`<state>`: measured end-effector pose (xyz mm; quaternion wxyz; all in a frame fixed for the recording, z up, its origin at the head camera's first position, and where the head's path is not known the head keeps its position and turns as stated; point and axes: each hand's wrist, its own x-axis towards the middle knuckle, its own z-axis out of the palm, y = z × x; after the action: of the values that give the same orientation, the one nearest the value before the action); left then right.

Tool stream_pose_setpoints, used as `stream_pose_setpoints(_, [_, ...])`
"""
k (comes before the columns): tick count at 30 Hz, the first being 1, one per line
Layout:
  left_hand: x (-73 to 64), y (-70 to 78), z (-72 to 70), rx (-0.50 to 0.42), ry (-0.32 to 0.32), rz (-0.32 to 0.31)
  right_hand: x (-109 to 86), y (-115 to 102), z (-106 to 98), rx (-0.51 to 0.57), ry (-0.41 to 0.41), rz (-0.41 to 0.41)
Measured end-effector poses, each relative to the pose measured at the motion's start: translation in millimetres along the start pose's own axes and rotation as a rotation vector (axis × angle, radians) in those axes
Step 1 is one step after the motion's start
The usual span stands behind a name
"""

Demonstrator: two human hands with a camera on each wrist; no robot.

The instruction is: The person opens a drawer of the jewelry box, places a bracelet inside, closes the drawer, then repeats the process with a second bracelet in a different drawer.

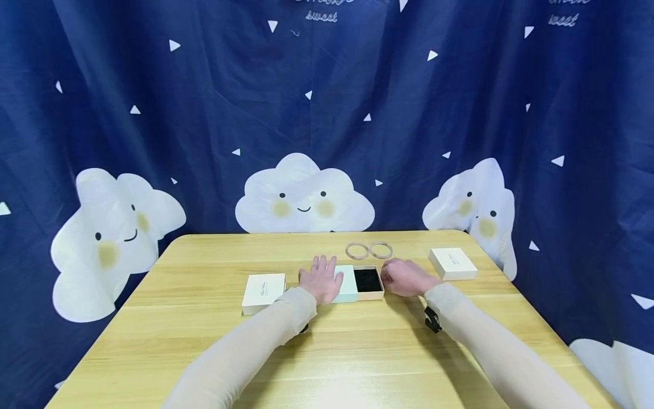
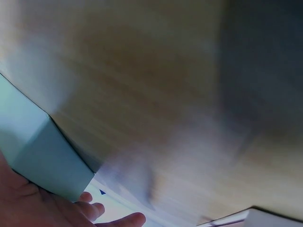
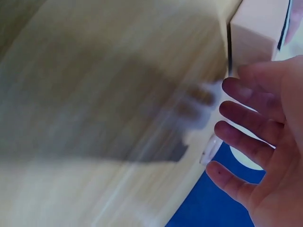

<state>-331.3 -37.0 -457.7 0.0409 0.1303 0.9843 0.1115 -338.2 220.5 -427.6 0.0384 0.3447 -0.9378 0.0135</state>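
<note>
A mint-green box sleeve [image 1: 348,284] lies mid-table, its pale pink drawer [image 1: 375,295] slid partly out to the right and showing a black lining [image 1: 368,280]. My left hand [image 1: 322,279] rests at the sleeve's left part with fingers straight and spread. In the left wrist view the sleeve [image 2: 57,161] stands beside that palm. My right hand [image 1: 406,278] is at the drawer's right end. In the right wrist view, its fingers are loosely bent and spread, with thumb and forefinger right at the pink end wall [image 3: 251,45]; nothing shows in the palm.
Two thin bangles, a left one [image 1: 357,250] and a right one [image 1: 381,250], lie behind the drawer. A white lidded box [image 1: 264,291] sits left of my left hand, another white box [image 1: 453,263] at the right. A dark blue curtain [image 1: 306,130] hangs behind the wooden table [image 1: 204,284].
</note>
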Motion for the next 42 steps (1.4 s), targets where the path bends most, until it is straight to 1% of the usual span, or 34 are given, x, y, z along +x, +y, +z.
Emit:
stream_pose_setpoints(4, [1.3, -0.5, 1.7, 0.0, -0.006, -0.006, 2.1, 0.6, -7.5, 0.01, -0.024, 0.043])
stream_pose_setpoints(9, [1.0, -0.3, 0.8, 0.005, -0.019, -0.012, 8.2, 2.0, -18.6, 0.025, -0.076, 0.101])
stream_pose_setpoints(16, [-0.4, -1.3, -0.2, 0.014, -0.019, -0.016, 21.3, 5.1, -28.6, 0.009, -0.078, 0.123])
stream_pose_setpoints(21, [-0.8, -1.4, -0.5, 0.007, -0.026, -0.022, 32.4, 6.9, -34.8, 0.048, -0.099, 0.151])
stream_pose_setpoints(26, [-2.3, 0.6, -2.8, -0.006, -0.028, -0.022, 43.7, 7.2, -39.6, 0.067, -0.117, 0.155])
stream_pose_setpoints(28, [-2.9, 1.1, -3.3, -0.007, -0.025, -0.021, 48.4, 6.9, -40.4, 0.088, -0.135, 0.166])
stream_pose_setpoints(31, [-4.2, 1.7, -4.4, -0.002, -0.024, -0.02, 55.9, 6.7, -40.3, 0.094, -0.14, 0.18])
stream_pose_setpoints(35, [-5.7, 1.6, -5.7, 0.0, -0.031, -0.026, 66.6, 8.5, -36.6, 0.081, -0.121, 0.169])
stream_pose_setpoints(39, [-5.7, 1.3, -5.6, 0.011, -0.035, -0.03, 77.2, 9.1, -34.7, 0.091, -0.129, 0.161])
stream_pose_setpoints(42, [-6.1, 1.6, -6.0, 0.012, -0.029, -0.026, 84.5, 9.5, -33.5, 0.101, -0.15, 0.175])
